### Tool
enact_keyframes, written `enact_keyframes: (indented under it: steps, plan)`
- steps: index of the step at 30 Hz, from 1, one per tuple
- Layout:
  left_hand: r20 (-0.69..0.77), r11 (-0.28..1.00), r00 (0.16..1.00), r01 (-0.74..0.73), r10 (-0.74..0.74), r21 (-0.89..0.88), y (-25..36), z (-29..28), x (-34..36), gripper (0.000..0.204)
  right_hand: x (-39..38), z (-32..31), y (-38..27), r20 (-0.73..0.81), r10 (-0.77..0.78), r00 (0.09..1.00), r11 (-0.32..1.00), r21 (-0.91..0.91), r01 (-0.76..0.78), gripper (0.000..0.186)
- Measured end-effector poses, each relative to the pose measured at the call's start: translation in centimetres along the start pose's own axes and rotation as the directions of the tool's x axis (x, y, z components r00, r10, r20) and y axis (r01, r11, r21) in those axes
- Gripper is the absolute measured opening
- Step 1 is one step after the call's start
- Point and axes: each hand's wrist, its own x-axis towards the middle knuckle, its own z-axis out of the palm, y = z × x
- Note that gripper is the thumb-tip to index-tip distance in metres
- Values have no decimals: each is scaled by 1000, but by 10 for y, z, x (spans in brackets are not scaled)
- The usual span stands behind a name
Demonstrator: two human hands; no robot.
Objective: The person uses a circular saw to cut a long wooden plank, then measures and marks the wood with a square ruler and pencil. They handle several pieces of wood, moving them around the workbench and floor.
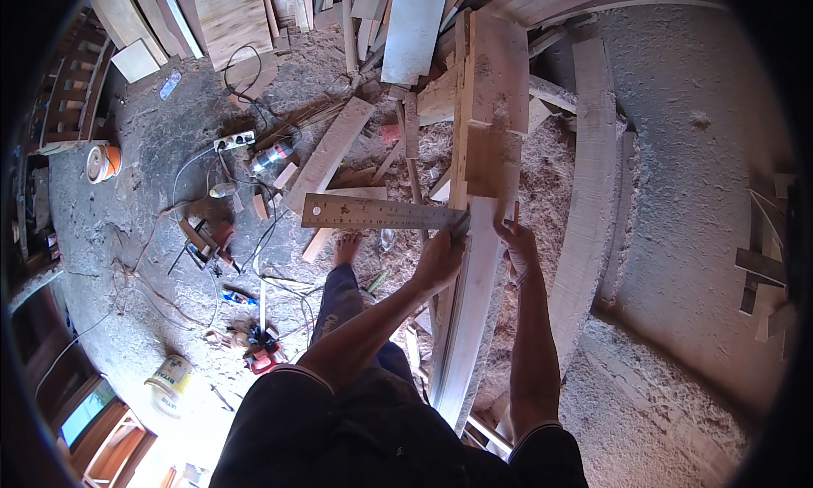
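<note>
Left of the pale board (478, 293), a long ruler (373, 211) juts sideways, its right end gripped by curled fingers of the left hand (440, 259), apparently to steady it at the board's edge. Beyond, the right hand (521, 247) seems to pinch an orange stick (516, 210), possibly a pencil, ready beside the board.

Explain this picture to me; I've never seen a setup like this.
There is no machine here: these are a person's own bare hands. The single picture comes from a wide fisheye camera worn on the head and looking down, so straight edges look bent. The left hand holds a long flat ruler near its right end, at a pale wooden beam. The right hand, across the beam, holds a thin orange stick, probably a pencil. On the dusty floor to the left lie a white power strip and a wooden plank.
</note>
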Motion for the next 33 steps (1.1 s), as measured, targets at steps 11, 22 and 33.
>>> enact_keyframes:
  steps: [11, 22, 33]
  plan:
    - [10, 997, 998, -69, 68, 30, -3, 1, 1, 34, -4, -1, -9, 31, 78, 996, 997, 14, -79, 60]
    - [-145, 942, 937, -294, 318, 163, -21, 4, 3, 40, -9, 1, -27, 0, -227, 974, 909, -359, 212, 62]
    - [-259, 960, 929, -230, 265, 159, -82, 5, -3, 75, -185, 18, -125, 594, -261, 761, 903, -128, 410, 71]
